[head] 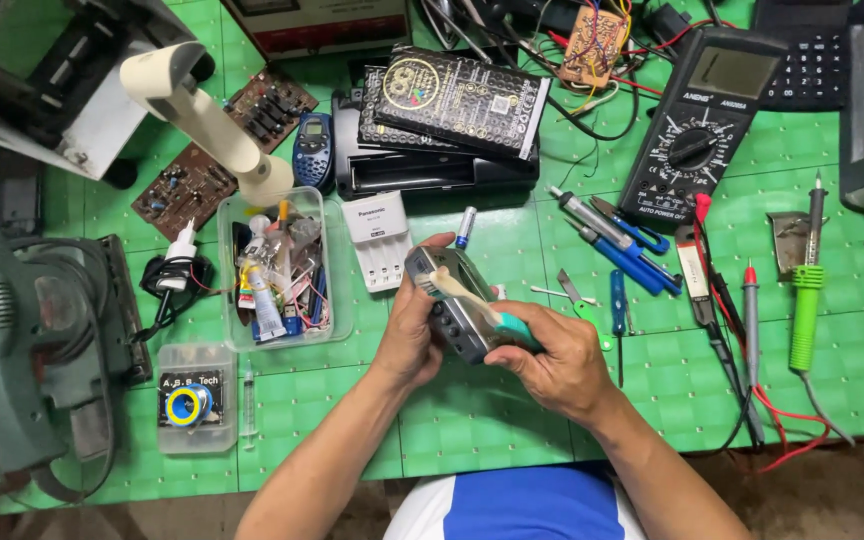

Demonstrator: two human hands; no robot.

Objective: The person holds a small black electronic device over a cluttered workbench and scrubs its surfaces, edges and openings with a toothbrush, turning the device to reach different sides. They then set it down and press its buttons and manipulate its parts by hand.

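Small grey handset (452, 305), casing unopened, clasped in left hand (410, 335) fingers; right hand (557, 362) fingers pinch teal-handled brush (482, 308) across it; screwdrivers (617, 240) beyond fingertips, untouched.

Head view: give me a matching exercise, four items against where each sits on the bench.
Items:
1. phone
2. multimeter
3. soldering iron
4. solder box

Places:
A. far right, green handle, lying on the mat
B. lower left, clear case beside a syringe
C. held in the left hand, with the right hand holding a brush against it
D. upper right, black, dial facing up

Pairs: 1-C, 2-D, 3-A, 4-B
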